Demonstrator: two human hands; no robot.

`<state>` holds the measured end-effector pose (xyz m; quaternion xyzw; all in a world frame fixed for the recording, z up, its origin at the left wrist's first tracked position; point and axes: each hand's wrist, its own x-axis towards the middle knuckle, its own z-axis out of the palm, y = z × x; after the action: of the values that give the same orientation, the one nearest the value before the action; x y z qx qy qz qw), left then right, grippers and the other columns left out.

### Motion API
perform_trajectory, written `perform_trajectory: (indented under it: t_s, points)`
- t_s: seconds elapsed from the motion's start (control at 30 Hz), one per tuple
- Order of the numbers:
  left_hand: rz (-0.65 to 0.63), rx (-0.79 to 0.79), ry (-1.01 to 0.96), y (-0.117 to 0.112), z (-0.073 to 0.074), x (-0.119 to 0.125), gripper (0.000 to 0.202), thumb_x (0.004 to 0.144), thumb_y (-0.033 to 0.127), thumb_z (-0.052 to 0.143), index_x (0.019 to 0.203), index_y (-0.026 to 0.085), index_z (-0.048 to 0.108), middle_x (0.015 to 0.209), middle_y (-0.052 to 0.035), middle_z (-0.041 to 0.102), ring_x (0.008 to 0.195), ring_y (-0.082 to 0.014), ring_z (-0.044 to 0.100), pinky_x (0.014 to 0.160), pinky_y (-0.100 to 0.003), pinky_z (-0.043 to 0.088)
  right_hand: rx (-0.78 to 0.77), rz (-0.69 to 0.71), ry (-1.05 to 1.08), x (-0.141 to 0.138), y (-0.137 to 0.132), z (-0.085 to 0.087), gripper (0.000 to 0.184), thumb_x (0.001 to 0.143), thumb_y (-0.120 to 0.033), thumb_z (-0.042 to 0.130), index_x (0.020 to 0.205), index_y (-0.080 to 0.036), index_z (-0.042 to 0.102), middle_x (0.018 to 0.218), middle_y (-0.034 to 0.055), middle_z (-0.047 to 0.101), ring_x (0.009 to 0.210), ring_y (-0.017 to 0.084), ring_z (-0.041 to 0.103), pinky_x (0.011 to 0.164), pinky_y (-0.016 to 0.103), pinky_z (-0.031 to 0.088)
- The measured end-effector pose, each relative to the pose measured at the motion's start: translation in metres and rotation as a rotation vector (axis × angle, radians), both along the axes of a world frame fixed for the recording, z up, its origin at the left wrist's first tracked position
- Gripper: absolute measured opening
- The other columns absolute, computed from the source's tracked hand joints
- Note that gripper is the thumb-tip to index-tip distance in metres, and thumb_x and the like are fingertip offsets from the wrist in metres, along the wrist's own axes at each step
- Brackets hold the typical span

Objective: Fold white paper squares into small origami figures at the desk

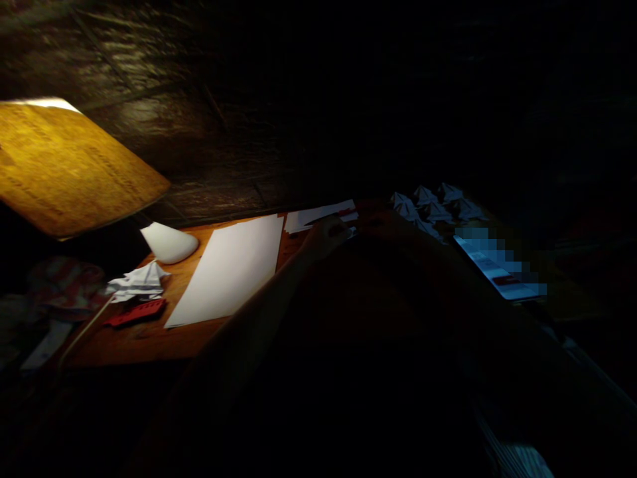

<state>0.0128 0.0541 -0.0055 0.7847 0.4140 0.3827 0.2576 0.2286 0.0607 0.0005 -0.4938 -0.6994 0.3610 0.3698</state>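
The scene is very dark. My left hand (328,236) reaches across the wooden table (149,338) with its fingers curled, right beside a small white paper with red marks (321,216). What the fingers hold is hidden by the dark. My right hand (383,222) is a dim shape just to the right of it, and its fingers do not show. A large blank white sheet (229,269) lies flat to the left of my left forearm.
A white cone (169,242), a folded white paper shape (139,280) and a flat red object (137,312) lie at the table's left. Several folded paper figures (435,202) sit at the far right beside a printed leaflet (497,272). A lit wooden board (64,166) stands upper left.
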Motion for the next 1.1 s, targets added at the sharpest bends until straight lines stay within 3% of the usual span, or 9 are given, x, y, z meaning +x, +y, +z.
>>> perform_trajectory:
  t_s: [0.2, 0.4, 0.5, 0.63, 0.73, 0.93, 1.1]
  points:
    - [0.026, -0.170, -0.149, -0.004, 0.007, 0.006, 0.017, 0.082, 0.025, 0.071, 0.067, 0.017, 0.067, 0.070, -0.0009, 0.059, 0.068, -0.0153, 0.051, 0.068, -0.028, 0.038, -0.117, -0.027, 0.232, -0.008, -0.007, 0.008, 0.008, 0.073, -0.025, 0.078, 0.069, -0.019, 0.073, 0.071, 0.0006, 0.071, 0.069, 0.014, 0.063, 0.071, 0.027, 0.051]
    - [0.014, -0.177, -0.139, -0.001, 0.002, 0.006, 0.017, 0.085, 0.030, 0.068, 0.074, 0.016, 0.068, 0.073, -0.0011, 0.062, 0.073, -0.0166, 0.055, 0.070, -0.028, 0.042, -0.214, -0.026, 0.390, -0.010, -0.011, 0.014, 0.012, 0.065, -0.010, 0.077, 0.069, -0.017, 0.069, 0.069, -0.0013, 0.069, 0.066, 0.011, 0.062, 0.073, 0.026, 0.052]
    - [-0.017, -0.120, -0.166, 0.002, -0.002, 0.005, 0.008, 0.081, 0.023, 0.070, 0.086, 0.017, 0.071, 0.086, -0.0032, 0.067, 0.085, -0.0190, 0.061, 0.083, -0.032, 0.047, -0.236, -0.005, 0.380, -0.008, -0.008, 0.013, 0.012, 0.065, -0.011, 0.077, 0.071, -0.017, 0.069, 0.070, -0.0009, 0.069, 0.066, 0.012, 0.062, 0.074, 0.028, 0.053]
    - [-0.121, 0.023, -0.151, 0.005, -0.005, 0.003, 0.017, 0.079, 0.018, 0.071, 0.096, 0.021, 0.072, 0.103, -0.0051, 0.067, 0.101, -0.0219, 0.062, 0.096, -0.040, 0.048, -0.228, 0.025, 0.385, -0.007, -0.004, 0.009, 0.012, 0.064, -0.012, 0.077, 0.071, -0.018, 0.069, 0.073, 0.0006, 0.070, 0.069, 0.014, 0.063, 0.075, 0.029, 0.053]
    - [-0.169, 0.138, -0.097, 0.006, -0.006, 0.002, 0.012, 0.080, 0.021, 0.074, 0.092, 0.021, 0.071, 0.103, -0.0061, 0.065, 0.102, -0.0230, 0.062, 0.097, -0.042, 0.049, -0.166, 0.073, 0.375, -0.007, -0.002, 0.006, 0.014, 0.062, -0.014, 0.079, 0.070, -0.018, 0.069, 0.075, 0.0014, 0.070, 0.073, 0.015, 0.063, 0.075, 0.029, 0.053]
    - [-0.123, 0.255, -0.088, 0.008, -0.007, -0.001, 0.013, 0.078, 0.017, 0.075, 0.086, 0.020, 0.065, 0.101, -0.0048, 0.060, 0.098, -0.0208, 0.062, 0.092, -0.040, 0.051, -0.100, 0.114, 0.333, -0.009, -0.002, 0.003, 0.017, 0.061, -0.025, 0.079, 0.069, -0.019, 0.066, 0.075, 0.0008, 0.068, 0.073, 0.016, 0.062, 0.074, 0.030, 0.052]
    - [-0.130, 0.337, 0.006, 0.003, -0.003, 0.000, 0.009, 0.081, 0.019, 0.071, 0.084, 0.020, 0.063, 0.104, -0.0051, 0.058, 0.100, -0.0202, 0.059, 0.090, -0.038, 0.051, -0.073, 0.125, 0.251, -0.008, -0.002, 0.005, 0.013, 0.065, -0.021, 0.078, 0.070, -0.018, 0.066, 0.077, 0.0034, 0.070, 0.076, 0.018, 0.065, 0.077, 0.033, 0.053]
